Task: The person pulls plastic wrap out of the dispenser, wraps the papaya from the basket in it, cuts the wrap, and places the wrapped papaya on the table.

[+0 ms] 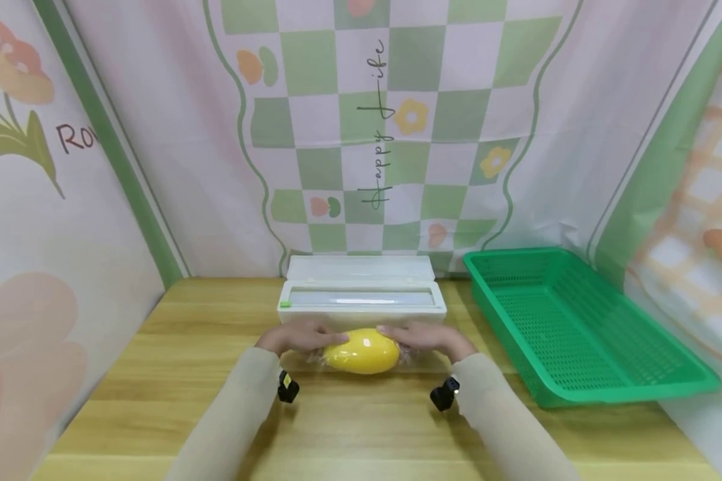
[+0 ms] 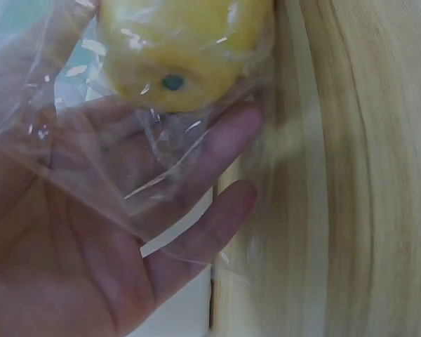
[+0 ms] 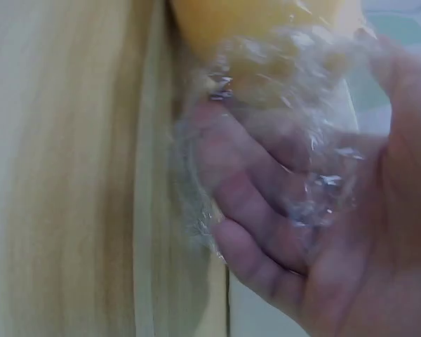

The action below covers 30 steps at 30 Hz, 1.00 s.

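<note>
A glossy yellow fruit, wrapped in clear cling film, lies crosswise between my two hands just above the wooden table. My left hand holds its left end, thumb on top and fingers beneath. In the left wrist view a small dark spot marks that end, and loose film spreads over the palm and fingers. At the other end, my right hand grips likewise, with crumpled film bunched against its curved fingers. Right behind the hands stands a white cling film dispenser, its lid raised.
A green plastic basket sits on the right of the wooden table. A small green slider is at the dispenser's left end. Patterned cloth hangs behind and on both sides. Black cameras are strapped to the wrists.
</note>
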Available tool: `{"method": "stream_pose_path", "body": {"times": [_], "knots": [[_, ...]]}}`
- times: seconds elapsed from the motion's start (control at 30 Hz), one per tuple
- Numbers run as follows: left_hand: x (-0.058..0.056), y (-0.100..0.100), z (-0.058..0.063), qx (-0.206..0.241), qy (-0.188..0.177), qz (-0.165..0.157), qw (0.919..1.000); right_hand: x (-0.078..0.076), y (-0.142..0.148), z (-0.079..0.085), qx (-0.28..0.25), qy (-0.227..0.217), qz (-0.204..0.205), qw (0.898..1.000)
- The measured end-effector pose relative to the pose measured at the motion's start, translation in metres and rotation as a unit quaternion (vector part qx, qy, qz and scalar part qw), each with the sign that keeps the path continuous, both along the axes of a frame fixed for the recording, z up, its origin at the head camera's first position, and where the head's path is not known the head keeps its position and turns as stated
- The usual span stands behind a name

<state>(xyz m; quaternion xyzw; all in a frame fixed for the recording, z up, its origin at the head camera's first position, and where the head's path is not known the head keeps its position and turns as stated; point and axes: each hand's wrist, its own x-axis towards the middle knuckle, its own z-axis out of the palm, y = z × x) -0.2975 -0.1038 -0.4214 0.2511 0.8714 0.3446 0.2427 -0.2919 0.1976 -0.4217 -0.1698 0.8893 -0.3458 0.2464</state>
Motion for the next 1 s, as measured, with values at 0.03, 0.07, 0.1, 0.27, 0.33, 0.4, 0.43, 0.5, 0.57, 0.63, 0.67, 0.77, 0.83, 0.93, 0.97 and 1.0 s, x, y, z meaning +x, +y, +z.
{"method": "stream_pose_path", "body": {"times": [0.03,0.07,0.1,0.27,0.33,0.4,0.43,0.5,0.57,0.63,0.67,0.77,0.83,0.93,0.97,1.0], "knots": [[-0.002,-0.001,-0.003,0.004,0.012,-0.006,0.9999,0.001,-0.001,0.0,0.007,0.017,-0.012,1.0],[-0.001,-0.001,-0.002,0.006,0.014,-0.001,0.9999,0.002,-0.003,0.001,0.01,0.036,-0.021,0.999],[-0.002,-0.002,-0.002,0.013,0.019,0.002,0.9997,0.003,-0.005,0.001,0.011,0.051,-0.028,0.998],[0.001,-0.001,0.0,0.036,0.043,0.021,0.9982,0.007,-0.011,0.004,-0.012,0.113,-0.037,0.993],[0.003,0.0,0.002,0.045,0.043,0.023,0.9978,0.008,-0.013,0.005,-0.032,0.125,-0.023,0.991],[0.004,0.001,0.003,0.05,0.047,0.02,0.9974,0.008,-0.013,0.006,-0.054,0.131,-0.004,0.99],[0.004,0.001,0.003,0.053,0.049,0.014,0.9973,0.008,-0.012,0.006,-0.061,0.135,0.005,0.989],[0.004,0.002,0.004,0.062,0.056,-0.009,0.9965,0.008,-0.011,0.005,-0.064,0.131,0.016,0.989],[0.005,0.003,0.004,0.073,0.068,-0.037,0.9943,0.007,-0.009,0.005,-0.062,0.124,0.025,0.99],[0.006,0.003,0.004,0.086,0.069,-0.061,0.992,0.007,-0.008,0.004,-0.064,0.115,0.039,0.991],[0.007,0.003,0.004,0.09,0.065,-0.065,0.9917,0.006,-0.007,0.004,-0.073,0.106,0.05,0.99],[0.01,0.0,0.005,0.087,0.054,-0.059,0.9929,0.005,-0.002,0.003,-0.1,0.071,0.077,0.989],[0.012,-0.003,0.005,0.088,0.037,-0.052,0.9941,0.005,0.003,0.001,-0.12,0.044,0.091,0.988],[0.012,-0.009,0.004,0.101,0.005,-0.042,0.994,0.005,0.009,-0.002,-0.138,0.012,0.102,0.985],[0.012,-0.012,0.003,0.108,-0.007,-0.04,0.9934,0.005,0.01,-0.002,-0.142,0.006,0.105,0.984],[0.012,-0.015,0.003,0.116,-0.022,-0.033,0.9924,0.005,0.011,-0.002,-0.148,-0.002,0.11,0.983]]}}
